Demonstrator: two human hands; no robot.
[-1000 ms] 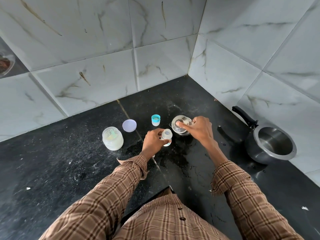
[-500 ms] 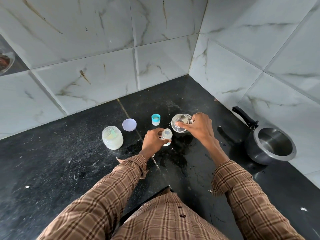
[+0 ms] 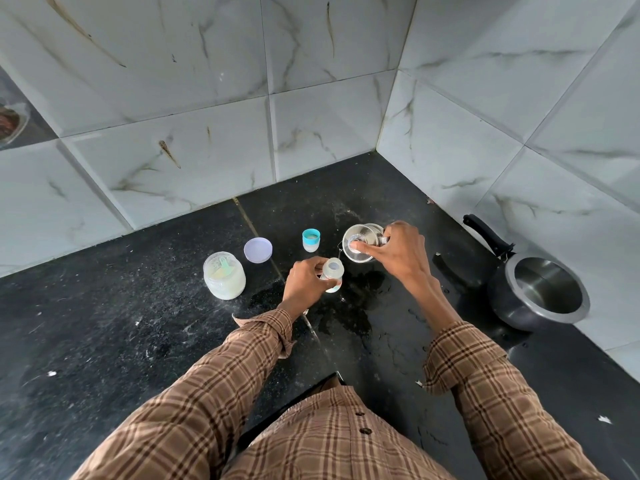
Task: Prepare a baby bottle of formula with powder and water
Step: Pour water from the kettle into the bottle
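A small open baby bottle (image 3: 333, 271) stands on the black counter (image 3: 104, 323), gripped at its side by my left hand (image 3: 304, 284). My right hand (image 3: 398, 252) holds a steel cup (image 3: 360, 242) lifted and tilted toward the bottle's mouth, thumb across the cup's opening. An open jar of white formula powder (image 3: 224, 280) with a green scoop inside stands to the left. Its pale lilac lid (image 3: 258, 249) lies flat behind it. The bottle's teal-ringed cap (image 3: 311, 240) stands behind the bottle.
A dark pot (image 3: 540, 294) with a black handle sits against the right wall. Water is spilled on the counter (image 3: 349, 306) below the bottle. Marble-tiled walls (image 3: 311, 133) close off the back and right. The counter's front edge runs by my shirt.
My right hand has lifted the steel cup off the counter and tilted it toward the bottle. My left hand stays on the bottle.
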